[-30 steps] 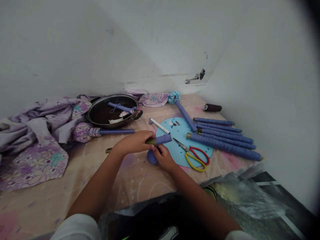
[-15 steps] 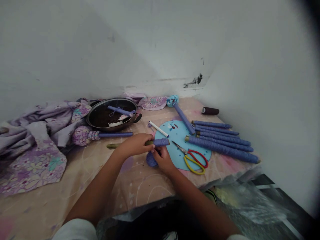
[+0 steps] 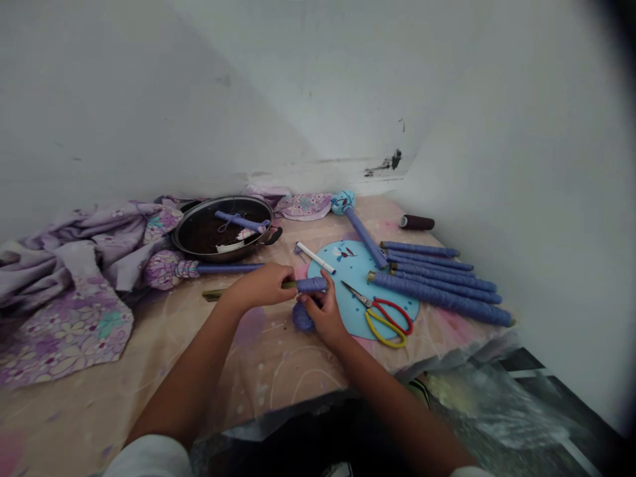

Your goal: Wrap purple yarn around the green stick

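Observation:
My left hand is closed around a thin olive-green stick that lies nearly level over the table. The stick's right end is wound with purple yarn. My right hand sits just below that wound end, fingers pinched on the yarn. A small purple yarn ball rests on the table against my right hand. A round light-blue card lies just right of both hands.
Red and yellow scissors and a white marker lie on or near the card. Several yarn-wrapped sticks lie at the right. A dark pan stands behind, floral purple cloth at the left, a dark spool near the wall.
The stick and both hands have shifted slightly left. The wound end now sits a little further from the blue card's middle.

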A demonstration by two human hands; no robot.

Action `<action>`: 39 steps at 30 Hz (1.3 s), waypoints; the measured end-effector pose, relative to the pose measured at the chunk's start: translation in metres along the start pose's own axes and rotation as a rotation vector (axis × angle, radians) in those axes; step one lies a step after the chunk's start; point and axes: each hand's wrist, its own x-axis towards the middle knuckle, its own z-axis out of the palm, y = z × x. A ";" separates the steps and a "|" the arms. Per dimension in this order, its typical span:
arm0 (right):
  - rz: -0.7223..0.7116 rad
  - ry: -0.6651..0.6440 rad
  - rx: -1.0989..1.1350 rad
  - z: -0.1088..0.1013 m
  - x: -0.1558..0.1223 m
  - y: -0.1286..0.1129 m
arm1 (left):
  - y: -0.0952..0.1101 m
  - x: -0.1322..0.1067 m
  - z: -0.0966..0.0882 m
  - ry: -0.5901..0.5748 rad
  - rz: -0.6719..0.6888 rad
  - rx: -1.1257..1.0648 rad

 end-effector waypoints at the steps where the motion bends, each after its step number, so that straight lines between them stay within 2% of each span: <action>1: -0.002 -0.007 -0.001 0.000 0.000 0.000 | 0.001 0.000 0.001 0.006 0.013 0.004; 10: 0.015 -0.027 0.043 0.002 0.000 -0.004 | 0.005 0.006 0.008 0.045 0.067 0.027; 15: -0.001 -0.016 -0.010 0.001 0.000 -0.003 | 0.005 0.000 0.005 -0.010 0.041 -0.025; 20: -0.035 -0.009 -0.124 -0.004 0.002 0.006 | 0.009 -0.001 0.003 -0.128 0.094 -0.060; 23: -0.042 -0.089 -0.232 -0.005 0.003 0.007 | 0.008 0.000 0.003 -0.063 0.118 -0.053; 27: -0.187 -0.162 -0.341 -0.004 0.003 -0.003 | 0.003 0.000 0.002 0.052 0.095 -0.066; 33: -0.256 -0.177 -0.371 -0.004 0.003 -0.009 | 0.006 0.002 0.009 0.074 0.087 -0.036; 36: -0.233 -0.170 -0.368 -0.005 0.003 -0.006 | 0.011 0.003 0.011 0.089 0.060 -0.015; 39: -0.183 -0.138 -0.389 -0.005 0.004 -0.005 | 0.015 0.001 0.010 0.035 0.008 -0.007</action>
